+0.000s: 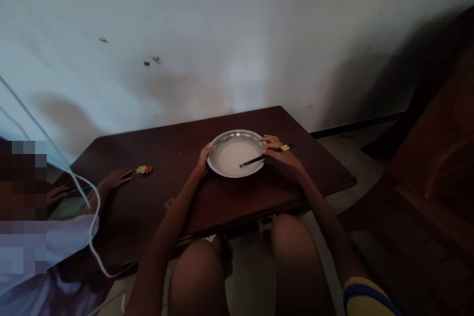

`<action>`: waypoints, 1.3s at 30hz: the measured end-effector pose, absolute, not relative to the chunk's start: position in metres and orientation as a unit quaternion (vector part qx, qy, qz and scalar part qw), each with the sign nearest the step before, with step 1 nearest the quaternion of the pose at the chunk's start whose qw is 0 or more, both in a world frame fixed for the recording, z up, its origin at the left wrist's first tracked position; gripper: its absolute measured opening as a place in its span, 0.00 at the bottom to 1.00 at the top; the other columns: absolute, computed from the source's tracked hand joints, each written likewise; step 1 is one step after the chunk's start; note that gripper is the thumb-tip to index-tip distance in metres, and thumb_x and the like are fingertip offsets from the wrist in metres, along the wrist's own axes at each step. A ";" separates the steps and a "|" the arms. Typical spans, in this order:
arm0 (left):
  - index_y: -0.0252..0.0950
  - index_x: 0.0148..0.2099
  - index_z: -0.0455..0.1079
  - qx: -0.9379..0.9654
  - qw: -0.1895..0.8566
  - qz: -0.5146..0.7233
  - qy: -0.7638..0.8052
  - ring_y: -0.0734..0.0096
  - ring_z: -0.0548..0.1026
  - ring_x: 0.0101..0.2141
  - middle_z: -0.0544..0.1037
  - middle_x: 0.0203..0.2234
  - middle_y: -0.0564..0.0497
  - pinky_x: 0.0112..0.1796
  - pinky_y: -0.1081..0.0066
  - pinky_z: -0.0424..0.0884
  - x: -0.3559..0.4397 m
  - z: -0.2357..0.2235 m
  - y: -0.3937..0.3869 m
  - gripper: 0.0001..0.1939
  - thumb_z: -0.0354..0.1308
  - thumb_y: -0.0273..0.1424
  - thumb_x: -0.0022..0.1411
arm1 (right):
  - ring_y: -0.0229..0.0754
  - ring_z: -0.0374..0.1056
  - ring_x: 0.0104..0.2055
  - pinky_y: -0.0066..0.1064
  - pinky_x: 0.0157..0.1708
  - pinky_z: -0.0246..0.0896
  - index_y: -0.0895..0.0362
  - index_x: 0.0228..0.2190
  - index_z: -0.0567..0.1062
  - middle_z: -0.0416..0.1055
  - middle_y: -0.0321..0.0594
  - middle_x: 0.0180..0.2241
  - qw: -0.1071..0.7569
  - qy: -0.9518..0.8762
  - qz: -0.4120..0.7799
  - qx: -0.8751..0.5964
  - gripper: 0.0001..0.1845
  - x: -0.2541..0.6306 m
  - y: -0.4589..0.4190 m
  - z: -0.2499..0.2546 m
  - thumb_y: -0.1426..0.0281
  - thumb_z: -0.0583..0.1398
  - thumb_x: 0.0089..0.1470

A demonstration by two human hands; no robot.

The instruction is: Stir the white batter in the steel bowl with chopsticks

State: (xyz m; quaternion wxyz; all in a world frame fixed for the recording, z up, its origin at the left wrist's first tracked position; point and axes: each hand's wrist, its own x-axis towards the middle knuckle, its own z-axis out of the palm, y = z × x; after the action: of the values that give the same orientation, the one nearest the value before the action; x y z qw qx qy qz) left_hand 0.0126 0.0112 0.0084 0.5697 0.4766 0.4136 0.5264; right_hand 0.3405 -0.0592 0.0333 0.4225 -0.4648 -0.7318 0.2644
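Note:
A round, shiny metal bowl [237, 174] stands on the dark brown table in front of me. Its inside looks pale and whitish; whether that is a liquid or the bare bottom I cannot tell. My left hand [203, 160] grips the bowl's left rim, fingers along the outer side. At the opposite rim, my right hand [279, 153] touches the bowl and holds a thin black stick [254, 160] with yellow bands near its upper end. The stick slants over the right rim, its lower tip inside the bowl. Part of it is hidden by my fingers.
Left of the bowl, a small yellow and red toy-like object [144, 170] lies on the table [222, 207]. Another person's hand [117, 177] rests near it, beside a phone-like device [70, 205]. White cables [97, 202] hang there. Dark wooden furniture [425, 197] stands right.

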 end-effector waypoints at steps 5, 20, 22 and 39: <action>0.35 0.45 0.81 0.467 0.576 0.534 0.405 0.47 0.81 0.44 0.85 0.38 0.45 0.43 0.59 0.75 0.014 0.005 0.013 0.23 0.70 0.41 0.47 | 0.59 0.60 0.73 0.60 0.73 0.52 0.47 0.34 0.85 0.76 0.44 0.61 0.408 -0.721 0.195 -0.524 0.07 0.321 -0.054 0.020 0.62 0.67 0.62; 0.36 0.39 0.80 0.457 0.580 0.555 0.383 0.47 0.81 0.40 0.84 0.29 0.47 0.39 0.61 0.74 0.020 0.015 0.008 0.20 0.71 0.40 0.43 | 0.55 0.65 0.71 0.54 0.75 0.52 0.47 0.32 0.85 0.77 0.42 0.61 0.404 -0.734 0.246 -0.487 0.06 0.324 -0.047 0.023 0.61 0.69 0.60; 0.36 0.38 0.81 0.456 0.580 0.554 0.386 0.46 0.82 0.41 0.84 0.29 0.47 0.39 0.61 0.75 0.020 0.016 0.007 0.19 0.71 0.40 0.43 | 0.56 0.64 0.70 0.54 0.75 0.52 0.48 0.30 0.84 0.78 0.44 0.58 0.430 -0.709 0.235 -0.507 0.08 0.326 -0.044 0.022 0.61 0.69 0.60; 0.35 0.44 0.79 0.482 0.582 0.532 0.381 0.43 0.82 0.46 0.85 0.35 0.44 0.42 0.60 0.76 0.016 0.016 0.008 0.25 0.71 0.43 0.44 | 0.55 0.65 0.69 0.55 0.73 0.56 0.48 0.33 0.84 0.77 0.44 0.57 0.414 -0.715 0.197 -0.528 0.07 0.321 -0.045 0.020 0.61 0.66 0.64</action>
State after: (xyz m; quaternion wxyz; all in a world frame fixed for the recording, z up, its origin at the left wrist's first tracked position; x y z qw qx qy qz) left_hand 0.0163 0.0080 0.0160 0.5823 0.4820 0.3814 0.5321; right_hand 0.3207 -0.0451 0.0195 0.4141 -0.5276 -0.7150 0.1970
